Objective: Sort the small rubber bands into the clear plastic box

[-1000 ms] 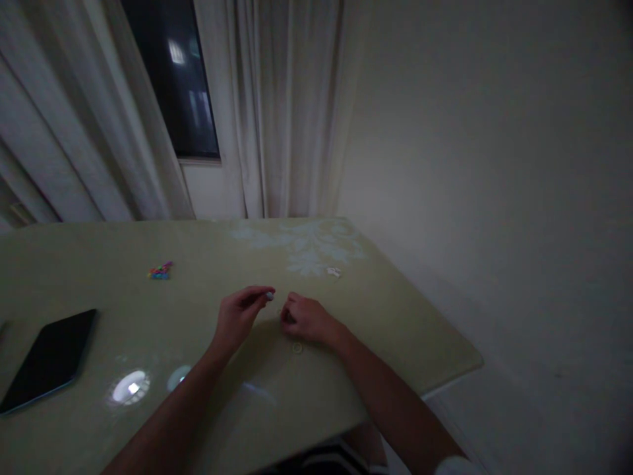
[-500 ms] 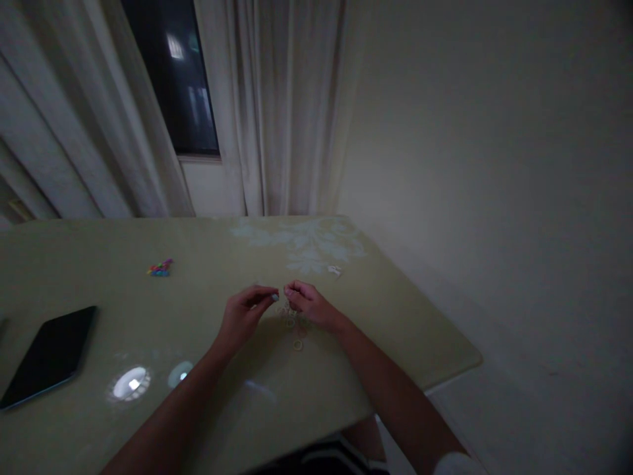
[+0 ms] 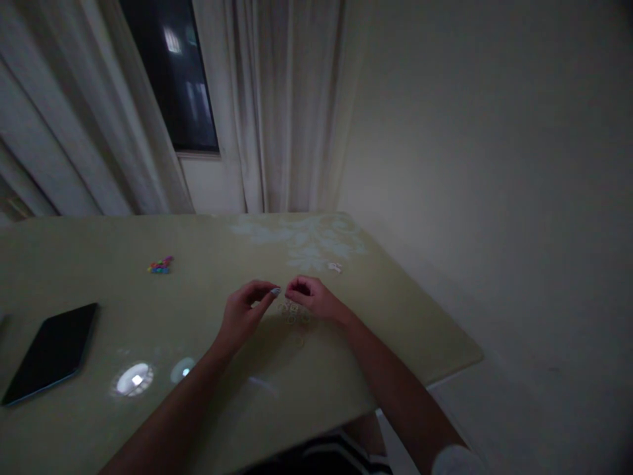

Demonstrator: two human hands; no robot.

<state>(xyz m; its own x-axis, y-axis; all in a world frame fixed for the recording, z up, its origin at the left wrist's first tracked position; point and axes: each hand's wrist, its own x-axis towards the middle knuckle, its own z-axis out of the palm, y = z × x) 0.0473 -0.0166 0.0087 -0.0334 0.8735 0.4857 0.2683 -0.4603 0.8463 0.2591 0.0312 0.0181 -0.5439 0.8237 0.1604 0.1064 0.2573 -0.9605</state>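
Note:
My left hand (image 3: 244,311) and my right hand (image 3: 313,297) hover just above a pale green table (image 3: 208,409), fingertips almost meeting. Both are pinched shut. The left thumb and forefinger hold a tiny pale object at their tips; I cannot make out what it is. What the right fingers pinch is hidden. Several small pale rings (image 3: 293,314) lie on the table right under and between the hands.
A dark tablet (image 3: 52,351) lies at the left edge. A small heap of coloured bits (image 3: 161,266) sits further back on the left, and a tiny white scrap (image 3: 335,267) sits beyond my right hand. Curtains and a dark window stand behind; a bare wall is on the right.
My right hand has lifted off the table and moved up and towards the left hand, uncovering the small rings beneath it. The two hands are now closer together.

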